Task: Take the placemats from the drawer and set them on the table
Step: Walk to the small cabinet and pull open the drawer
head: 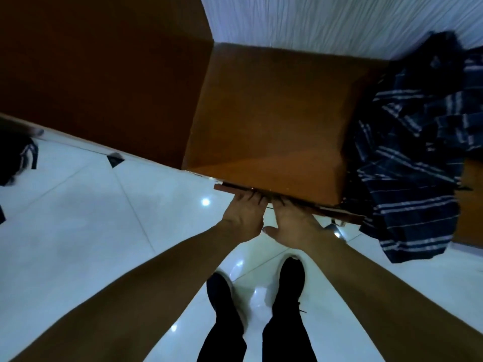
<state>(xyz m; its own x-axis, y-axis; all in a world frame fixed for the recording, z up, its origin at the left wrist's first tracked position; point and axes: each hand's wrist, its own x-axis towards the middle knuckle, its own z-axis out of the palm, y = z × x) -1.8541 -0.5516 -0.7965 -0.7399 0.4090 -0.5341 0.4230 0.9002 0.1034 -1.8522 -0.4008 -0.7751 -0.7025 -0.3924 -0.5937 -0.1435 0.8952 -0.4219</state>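
Left hand [243, 214], right hand [295, 223] at drawer front [345, 216]; fingertips hidden beneath cabinet top [269, 113], grip indeterminate. Glossy white tiles [78, 218]; plaid cloth [418, 152] beside cabinet.

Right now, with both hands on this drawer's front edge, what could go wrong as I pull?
Fingertips of the left hand and right hand sit in the narrow gap under the brown wooden cabinet top; they could pinch. The dark blue striped cloth hangs at the right end of the reddish-brown drawer front and might snag.

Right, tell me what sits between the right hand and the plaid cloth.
Head view: only the dark drawer edge runs from the right hand to the plaid cloth, glossy floor below.
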